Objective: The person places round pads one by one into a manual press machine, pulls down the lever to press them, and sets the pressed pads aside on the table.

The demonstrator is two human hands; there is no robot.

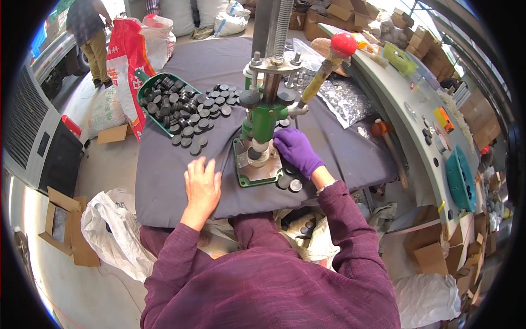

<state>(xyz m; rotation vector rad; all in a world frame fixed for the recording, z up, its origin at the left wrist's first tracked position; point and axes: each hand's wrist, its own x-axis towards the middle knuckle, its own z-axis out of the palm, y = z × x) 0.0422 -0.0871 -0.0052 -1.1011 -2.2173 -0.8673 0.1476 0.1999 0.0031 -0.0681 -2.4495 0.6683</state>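
Observation:
My bare left hand (202, 187) lies over the grey cloth with its fingers stretched out, just short of the loose black round discs (195, 148); nothing shows in it. A purple glove covers my right hand (298, 152), close against the right side of a green hand press (262, 125). Its fingertips are turned down and hidden, so whether they hold anything is unclear. Under the press ram, a dark round piece (255, 153) sits on the metal base plate (253, 171). By the plate's right corner lie a few discs, one with a silvery face (296, 185).
A green scoop (143, 114) spills many black discs onto the cloth. The press lever with a red ball knob (343, 44) rises at right. Beyond it are a clear bag of small parts (346, 101), a wooden-handled hammer (392, 148) and a side bench (402, 90). A person (90, 41) stands far left.

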